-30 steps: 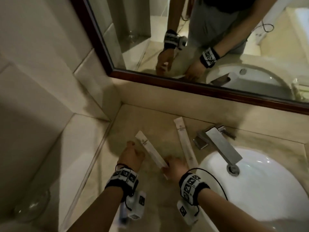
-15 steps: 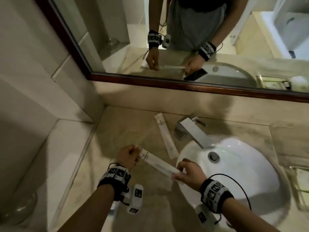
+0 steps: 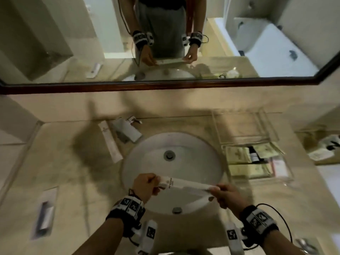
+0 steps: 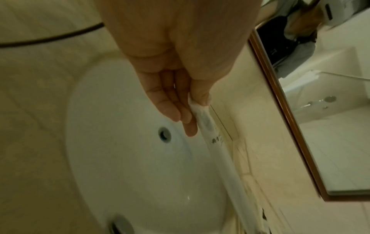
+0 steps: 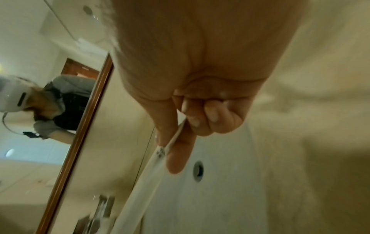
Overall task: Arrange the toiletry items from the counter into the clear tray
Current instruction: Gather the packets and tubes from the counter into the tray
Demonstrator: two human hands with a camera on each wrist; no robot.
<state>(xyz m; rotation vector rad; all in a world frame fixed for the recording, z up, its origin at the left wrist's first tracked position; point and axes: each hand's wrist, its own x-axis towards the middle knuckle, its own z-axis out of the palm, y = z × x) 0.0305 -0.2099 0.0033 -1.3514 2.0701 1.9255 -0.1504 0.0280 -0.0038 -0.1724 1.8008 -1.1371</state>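
the left hand (image 3: 145, 186) pinches one end of a long white sachet (image 3: 184, 184) between the thumb and the fingers (image 4: 176, 110), and the right hand (image 3: 227, 196) pinches the other end between the thumb and the first finger, with its other fingers curled in. the sachet is held almost level in the air above the front part of the white sink (image 3: 143, 162), not touching it. a second white sachet (image 3: 110, 142) lies on the counter (image 3: 73, 181) at the left of the sink, just beside the metal faucet (image 3: 127, 132). on the right of the sink stands the clear tray (image 3: 239, 126), with some flat yellowish packets (image 3: 237, 156) and a small dark bottle (image 3: 254, 155) in its nearer part. near the left edge of the counter lies a flat wrapped item (image 3: 45, 216). a mirror (image 3: 165, 43) with a dark wooden frame hangs behind the counter.
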